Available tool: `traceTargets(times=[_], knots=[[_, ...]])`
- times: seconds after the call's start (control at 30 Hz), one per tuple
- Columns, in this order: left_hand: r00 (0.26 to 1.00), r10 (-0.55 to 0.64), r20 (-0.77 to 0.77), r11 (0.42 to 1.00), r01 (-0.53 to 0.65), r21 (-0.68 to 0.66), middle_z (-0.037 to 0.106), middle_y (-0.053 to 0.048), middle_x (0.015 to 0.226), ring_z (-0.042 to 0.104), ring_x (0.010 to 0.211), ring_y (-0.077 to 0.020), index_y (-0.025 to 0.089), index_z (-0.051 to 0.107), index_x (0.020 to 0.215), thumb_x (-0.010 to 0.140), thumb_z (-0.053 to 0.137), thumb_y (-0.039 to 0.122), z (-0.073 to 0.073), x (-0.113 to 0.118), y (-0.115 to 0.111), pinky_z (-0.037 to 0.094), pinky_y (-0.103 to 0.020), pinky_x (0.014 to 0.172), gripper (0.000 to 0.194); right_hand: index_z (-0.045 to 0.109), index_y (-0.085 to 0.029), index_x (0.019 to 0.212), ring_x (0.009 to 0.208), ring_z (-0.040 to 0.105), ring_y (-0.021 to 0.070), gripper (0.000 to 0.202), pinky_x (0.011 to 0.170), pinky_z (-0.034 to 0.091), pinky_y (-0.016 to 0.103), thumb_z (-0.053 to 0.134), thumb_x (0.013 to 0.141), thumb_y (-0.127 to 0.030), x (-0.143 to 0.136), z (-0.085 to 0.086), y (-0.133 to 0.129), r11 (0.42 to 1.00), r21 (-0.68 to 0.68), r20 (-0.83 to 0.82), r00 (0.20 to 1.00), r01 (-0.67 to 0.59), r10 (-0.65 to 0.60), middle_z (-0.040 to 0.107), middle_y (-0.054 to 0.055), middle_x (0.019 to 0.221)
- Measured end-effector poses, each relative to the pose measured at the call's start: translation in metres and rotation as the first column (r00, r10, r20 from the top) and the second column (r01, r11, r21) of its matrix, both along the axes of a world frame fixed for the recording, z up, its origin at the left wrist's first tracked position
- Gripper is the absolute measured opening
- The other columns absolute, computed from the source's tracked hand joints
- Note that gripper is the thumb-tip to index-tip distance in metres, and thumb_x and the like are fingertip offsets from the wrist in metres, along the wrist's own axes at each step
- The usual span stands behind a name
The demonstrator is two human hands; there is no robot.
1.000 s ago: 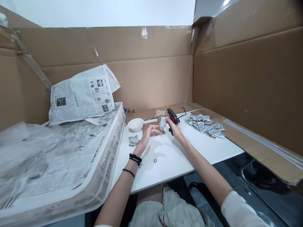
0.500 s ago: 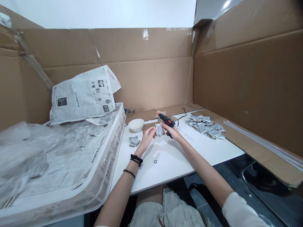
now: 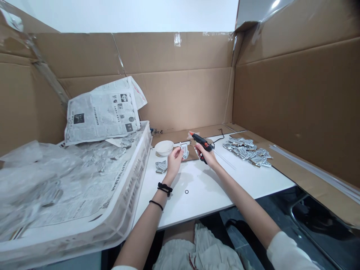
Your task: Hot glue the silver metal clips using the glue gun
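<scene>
My left hand (image 3: pixel 174 160) pinches a small silvery-white metal piece (image 3: pixel 185 150) with slots, held above the white table. In my right hand (image 3: pixel 207 156) is a black glue gun (image 3: pixel 201 141) with an orange tip, which points up and to the left. The metal piece and the glue gun are apart from each other. Beside my left hand lies a small stack of similar metal pieces (image 3: pixel 161 167), and behind it stands a white bowl (image 3: pixel 164 147). A small black ring (image 3: pixel 186 191) rests on the table nearer to me.
A heap of metal pieces (image 3: pixel 249 150) lies at the right of the white table (image 3: pixel 208 195). On the left stands a large white plastic crate (image 3: pixel 123 210) with newspaper (image 3: pixel 102 112) and plastic bags inside. Cardboard walls (image 3: pixel 182 97) enclose the table. The black cord (image 3: pixel 221 135) runs behind the glue gun.
My left hand has turned the metal piece and drawn it slightly left, away from the glue gun. The glue gun now tilts more steeply. The whole view has shifted a little.
</scene>
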State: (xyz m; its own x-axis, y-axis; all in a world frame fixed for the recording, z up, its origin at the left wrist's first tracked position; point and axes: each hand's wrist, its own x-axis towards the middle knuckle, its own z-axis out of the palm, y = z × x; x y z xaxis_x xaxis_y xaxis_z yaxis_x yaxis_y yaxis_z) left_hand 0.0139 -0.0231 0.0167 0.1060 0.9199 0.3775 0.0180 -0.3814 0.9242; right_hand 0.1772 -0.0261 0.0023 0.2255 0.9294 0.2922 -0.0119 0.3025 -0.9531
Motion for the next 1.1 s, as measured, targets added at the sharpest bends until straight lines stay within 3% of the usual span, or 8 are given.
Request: traceTargets(times=[0.13, 0.47, 0.77, 1.1], knots=[[0.998, 0.056, 0.031, 0.998, -0.056, -0.013, 0.065, -0.007, 0.084, 0.058, 0.069, -0.0140, 0.012, 0.063, 0.090, 0.079, 0.056, 0.035, 0.001, -0.001, 0.001, 0.048, -0.021, 0.054, 0.026, 0.061, -0.015, 0.075, 0.058, 0.052, 0.0141, 0.052, 0.054, 0.043, 0.028, 0.059, 0.071, -0.067, -0.003, -0.001, -0.001, 0.990, 0.036, -0.034, 0.990, -0.137, 0.139, 0.058, 0.005, 0.066], [0.984, 0.063, 0.165, 0.989, -0.040, -0.141, 0.065, -0.005, 0.077, 0.053, 0.057, -0.0102, 0.011, 0.065, 0.087, 0.077, 0.058, 0.033, 0.004, -0.005, -0.001, 0.048, -0.022, 0.051, 0.025, 0.061, -0.017, 0.062, 0.060, 0.054, 0.0160, 0.053, 0.064, 0.047, 0.031, 0.058, 0.067, -0.069, -0.008, 0.016, -0.020, 0.993, -0.034, 0.091, 0.989, -0.116, 0.119, 0.062, 0.008, 0.066], [0.981, 0.074, 0.182, 0.987, -0.046, -0.157, 0.063, -0.005, 0.076, 0.056, 0.060, -0.0122, 0.012, 0.063, 0.084, 0.077, 0.059, 0.033, 0.004, -0.004, 0.000, 0.050, -0.024, 0.052, 0.023, 0.061, -0.016, 0.061, 0.062, 0.055, 0.0168, 0.050, 0.065, 0.044, 0.030, 0.055, 0.072, -0.065, -0.006, 0.010, -0.016, 0.992, -0.069, 0.217, 0.969, -0.104, 0.117, 0.061, 0.007, 0.065], [0.977, 0.090, 0.191, 0.982, -0.054, -0.184, 0.064, -0.005, 0.076, 0.056, 0.059, -0.0125, 0.012, 0.063, 0.084, 0.076, 0.059, 0.030, 0.007, -0.002, -0.003, 0.051, -0.024, 0.050, 0.020, 0.060, -0.016, 0.064, 0.062, 0.053, 0.0159, 0.049, 0.066, 0.044, 0.030, 0.056, 0.070, -0.065, -0.006, 0.012, -0.017, 0.992, -0.087, 0.200, 0.974, -0.091, 0.107, 0.061, 0.007, 0.067]])
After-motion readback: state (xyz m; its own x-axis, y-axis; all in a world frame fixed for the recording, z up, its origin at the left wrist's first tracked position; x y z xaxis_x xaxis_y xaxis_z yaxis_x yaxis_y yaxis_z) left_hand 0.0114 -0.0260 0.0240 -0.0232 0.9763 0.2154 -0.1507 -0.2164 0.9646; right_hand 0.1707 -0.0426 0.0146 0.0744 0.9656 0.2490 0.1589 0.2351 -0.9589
